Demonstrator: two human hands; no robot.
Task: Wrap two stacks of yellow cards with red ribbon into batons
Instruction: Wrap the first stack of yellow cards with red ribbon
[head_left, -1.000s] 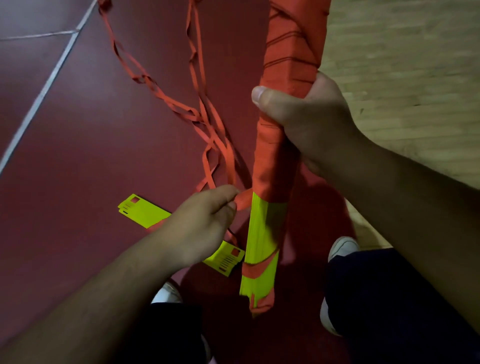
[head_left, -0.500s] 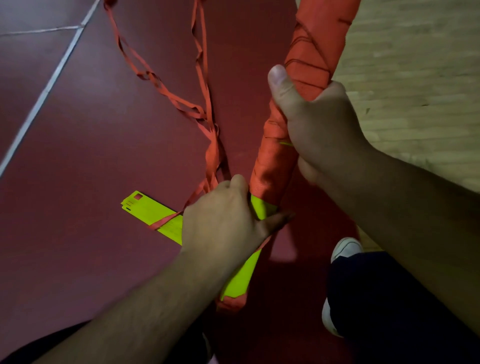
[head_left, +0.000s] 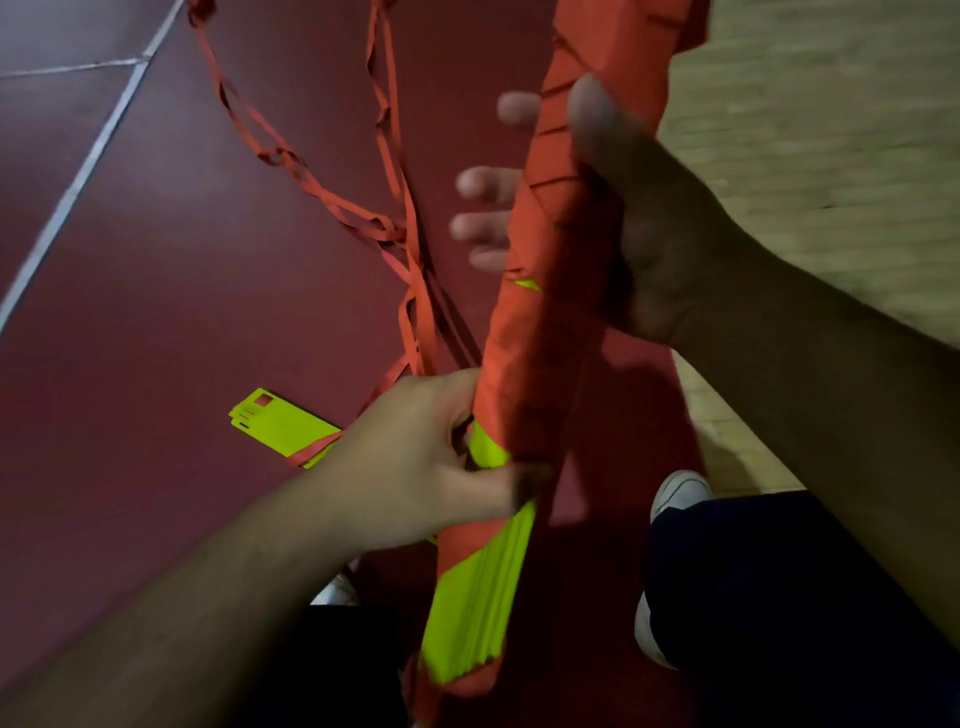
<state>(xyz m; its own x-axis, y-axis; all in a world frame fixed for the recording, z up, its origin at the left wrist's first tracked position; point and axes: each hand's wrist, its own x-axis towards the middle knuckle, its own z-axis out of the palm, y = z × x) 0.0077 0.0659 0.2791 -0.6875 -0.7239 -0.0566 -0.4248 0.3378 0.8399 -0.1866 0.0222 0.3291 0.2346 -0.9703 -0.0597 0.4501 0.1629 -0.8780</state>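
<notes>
A long baton (head_left: 540, 332) of yellow cards stands tilted in the middle, its upper part wound in red ribbon and its lower part (head_left: 483, 597) bare yellow. My right hand (head_left: 649, 218) grips the wrapped upper part, thumb on the front and fingertips showing past its left side. At the lower edge of the wrapping my left hand (head_left: 415, 467) grips the baton, thumb across the yellow cards. Loose red ribbon (head_left: 400, 228) trails from there up across the floor. A second stack of yellow cards (head_left: 275, 423) lies flat on the floor, partly hidden by my left hand, with ribbon across it.
The floor is dark red (head_left: 156, 312) with a white line (head_left: 78, 182) at the left, and pale wood (head_left: 831, 130) at the right. My white shoes (head_left: 680, 491) and dark trouser legs (head_left: 779, 597) are at the bottom, close beside the baton's lower end.
The baton has tilted and turned, showing more yellow at the bottom. My right hand's fingers have come round its left side. My left hand went from pinching ribbon to gripping the baton at the wrap's edge.
</notes>
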